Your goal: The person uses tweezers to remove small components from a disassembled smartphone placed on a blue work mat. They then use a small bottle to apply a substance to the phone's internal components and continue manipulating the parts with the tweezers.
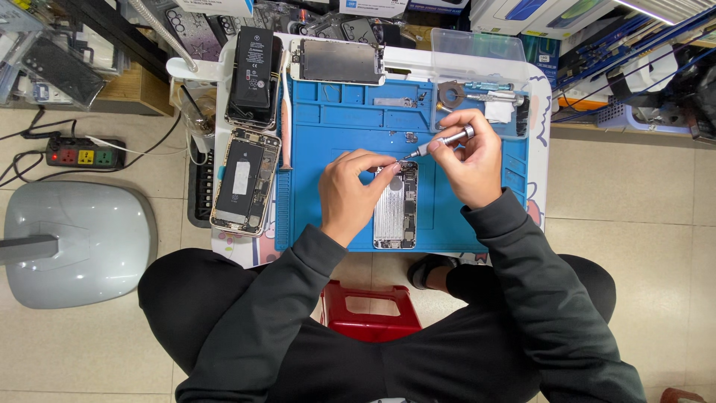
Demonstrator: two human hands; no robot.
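Left hand (pixel 349 195): my fingers are curled down onto the top left part of the opened phone (pixel 396 205), pressing it flat; the grip is closed against its edge, though I cannot tell whether it pinches anything small.
Right hand (pixel 468 157): my grip is closed around a slim grey screwdriver (pixel 441 142), held between thumb and fingers, with the handle pointing up and to the right.
Screwdriver tip: it slants down to the left and meets the top end of the opened phone, just beside my left fingertips.
Opened phone: a silver shell with its insides showing, lying lengthwise on the blue work mat (pixel 328 127), near the mat's front edge and about mid-width.
Blue work mat: it covers most of the small desk (pixel 538 112), whose white rim shows at the right edge.
Second phone body (pixel 245 181): open, with a black battery, at the desk's left edge, just off the mat.
Black battery pack (pixel 253 77): at the desk's back left corner.
Screen panel (pixel 338 61): face down along the back edge.
Clear plastic tray (pixel 477 45): at the back right corner, with small tools in it.
Red stool (pixel 369 310): on the floor between my knees.
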